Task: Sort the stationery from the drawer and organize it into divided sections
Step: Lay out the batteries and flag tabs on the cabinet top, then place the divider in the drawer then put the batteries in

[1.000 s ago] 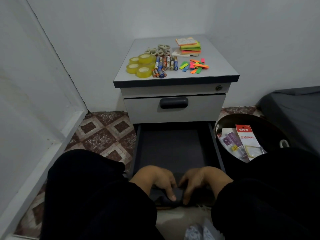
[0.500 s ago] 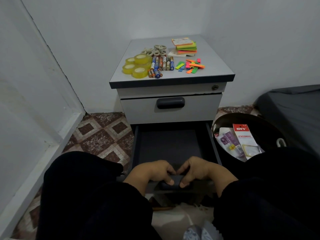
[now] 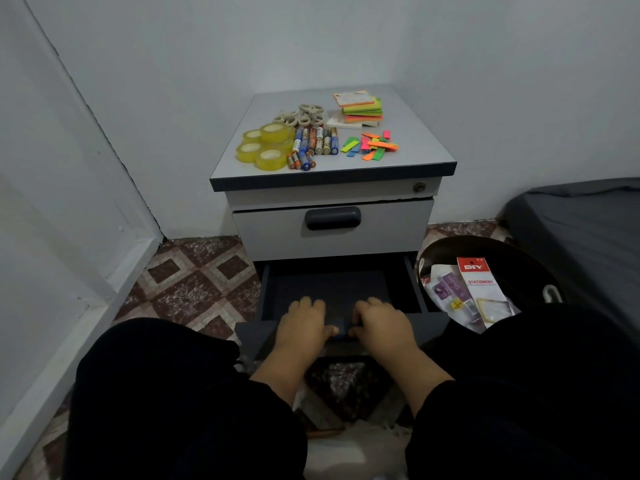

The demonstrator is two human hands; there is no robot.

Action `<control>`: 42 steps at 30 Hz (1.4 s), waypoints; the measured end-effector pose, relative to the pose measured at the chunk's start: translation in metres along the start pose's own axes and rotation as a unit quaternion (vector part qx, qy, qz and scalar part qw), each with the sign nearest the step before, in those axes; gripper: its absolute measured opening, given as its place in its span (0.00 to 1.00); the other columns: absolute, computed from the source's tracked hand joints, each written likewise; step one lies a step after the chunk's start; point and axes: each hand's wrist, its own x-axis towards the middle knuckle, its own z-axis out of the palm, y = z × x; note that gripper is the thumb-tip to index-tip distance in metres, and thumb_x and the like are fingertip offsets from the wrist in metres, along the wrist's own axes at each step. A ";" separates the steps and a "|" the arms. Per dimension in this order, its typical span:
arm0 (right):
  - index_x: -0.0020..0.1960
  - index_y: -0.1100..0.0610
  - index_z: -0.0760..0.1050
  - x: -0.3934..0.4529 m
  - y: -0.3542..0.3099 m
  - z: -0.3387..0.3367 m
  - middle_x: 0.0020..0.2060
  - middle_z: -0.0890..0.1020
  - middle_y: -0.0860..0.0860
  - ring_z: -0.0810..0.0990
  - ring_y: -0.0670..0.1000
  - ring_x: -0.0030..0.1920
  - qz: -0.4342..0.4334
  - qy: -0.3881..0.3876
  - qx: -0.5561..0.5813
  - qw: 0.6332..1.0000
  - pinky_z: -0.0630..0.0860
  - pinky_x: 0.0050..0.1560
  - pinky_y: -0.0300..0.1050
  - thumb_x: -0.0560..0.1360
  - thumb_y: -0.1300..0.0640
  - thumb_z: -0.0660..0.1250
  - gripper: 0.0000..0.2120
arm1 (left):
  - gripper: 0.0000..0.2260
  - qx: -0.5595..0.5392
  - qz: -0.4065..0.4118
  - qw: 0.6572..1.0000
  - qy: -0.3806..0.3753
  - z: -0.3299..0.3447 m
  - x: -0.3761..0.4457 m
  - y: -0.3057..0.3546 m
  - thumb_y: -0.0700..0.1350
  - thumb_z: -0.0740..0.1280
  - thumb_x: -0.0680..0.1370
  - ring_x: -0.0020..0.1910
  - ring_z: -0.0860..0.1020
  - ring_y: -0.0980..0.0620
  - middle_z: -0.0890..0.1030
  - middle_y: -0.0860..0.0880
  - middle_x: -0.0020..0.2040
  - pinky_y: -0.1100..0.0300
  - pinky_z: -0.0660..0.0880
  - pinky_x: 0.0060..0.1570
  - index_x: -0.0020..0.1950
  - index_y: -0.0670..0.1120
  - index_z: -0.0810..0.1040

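Observation:
The grey cabinet's bottom drawer (image 3: 273,303) stands partly open, dark inside with nothing visible in it. My left hand (image 3: 303,327) and my right hand (image 3: 381,327) both grip the drawer's front panel (image 3: 429,325), fingers hooked over its top edge, thumbs on the front. On the cabinet top (image 3: 419,147) lie sorted groups: yellow tape rolls (image 3: 265,148), beige tape cores (image 3: 301,116), batteries (image 3: 313,143), a stack of sticky notes (image 3: 360,107) and neon index tabs (image 3: 374,147).
A dark round basket (image 3: 519,258) at the right holds stationery packets (image 3: 479,289). The upper drawer (image 3: 277,233) is closed. A white wall runs along the left, a dark mattress (image 3: 581,230) lies at the right. My black-clad knees fill the foreground over patterned floor tiles (image 3: 194,282).
The lower drawer has slid inward towards the cabinet with both hands on its front. My fingers moved from the front's lower part up over its top edge.

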 end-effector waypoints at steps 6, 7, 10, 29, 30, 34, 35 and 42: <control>0.40 0.56 0.72 0.006 -0.002 -0.002 0.45 0.80 0.55 0.80 0.56 0.47 0.097 -0.047 0.030 0.994 0.70 0.40 0.42 0.74 0.47 0.65 0.13 | 0.11 0.133 0.010 0.986 0.096 -0.009 -0.008 0.018 0.50 0.68 0.76 0.51 0.76 0.45 0.77 0.44 0.51 0.55 0.73 0.43 0.53 0.43 0.77; 0.38 0.56 0.70 0.008 -0.001 -0.002 0.44 0.80 0.55 0.80 0.56 0.46 0.110 -0.052 0.040 0.992 0.70 0.39 0.42 0.73 0.46 0.67 0.14 | 0.11 0.109 0.002 0.992 0.070 -0.008 -0.008 0.018 0.49 0.65 0.79 0.52 0.77 0.44 0.78 0.44 0.53 0.54 0.73 0.45 0.54 0.43 0.77; 0.44 0.57 0.71 0.012 -0.001 0.002 0.47 0.80 0.55 0.79 0.56 0.49 0.127 -0.046 0.059 0.989 0.71 0.40 0.43 0.73 0.47 0.69 0.14 | 0.09 0.084 -0.017 0.996 0.008 -0.007 -0.003 0.014 0.45 0.61 0.80 0.53 0.78 0.43 0.79 0.44 0.54 0.52 0.73 0.47 0.54 0.42 0.78; 0.58 0.62 0.70 0.065 0.009 0.002 0.55 0.77 0.59 0.76 0.57 0.55 0.095 -0.012 0.153 0.984 0.70 0.44 0.43 0.76 0.63 0.61 0.11 | 0.11 0.097 -0.004 0.994 -0.056 -0.035 0.040 0.012 0.32 0.59 0.77 0.59 0.71 0.40 0.71 0.39 0.59 0.49 0.72 0.53 0.58 0.35 0.75; 0.58 0.62 0.70 0.069 0.010 -0.001 0.55 0.77 0.59 0.76 0.57 0.55 0.091 -0.027 0.144 0.985 0.70 0.44 0.43 0.76 0.63 0.61 0.11 | 0.11 0.092 -0.006 0.993 -0.069 -0.038 0.044 0.011 0.33 0.60 0.78 0.60 0.70 0.40 0.71 0.39 0.60 0.49 0.72 0.55 0.59 0.35 0.75; 0.60 0.61 0.72 0.089 0.022 -0.019 0.58 0.77 0.59 0.76 0.58 0.58 0.052 -0.106 0.075 0.990 0.72 0.54 0.45 0.76 0.59 0.63 0.13 | 0.12 0.076 -0.004 0.992 -0.103 -0.052 0.055 0.009 0.35 0.61 0.79 0.61 0.71 0.39 0.70 0.38 0.61 0.48 0.71 0.58 0.61 0.34 0.72; 0.60 0.60 0.72 0.093 0.025 -0.025 0.59 0.76 0.59 0.76 0.58 0.59 0.035 -0.133 0.054 0.989 0.71 0.55 0.45 0.76 0.57 0.64 0.14 | 0.13 0.073 -0.004 0.991 -0.108 -0.053 0.058 0.008 0.34 0.60 0.79 0.61 0.71 0.39 0.70 0.38 0.62 0.48 0.71 0.59 0.63 0.34 0.71; 0.68 0.56 0.68 0.105 0.042 -0.046 0.64 0.74 0.56 0.74 0.56 0.62 0.019 -0.224 -0.044 0.973 0.70 0.59 0.46 0.75 0.53 0.66 0.22 | 0.29 0.045 -0.014 0.968 -0.247 -0.076 0.081 -0.013 0.48 0.65 0.79 0.68 0.69 0.42 0.65 0.42 0.73 0.53 0.67 0.66 0.77 0.45 0.57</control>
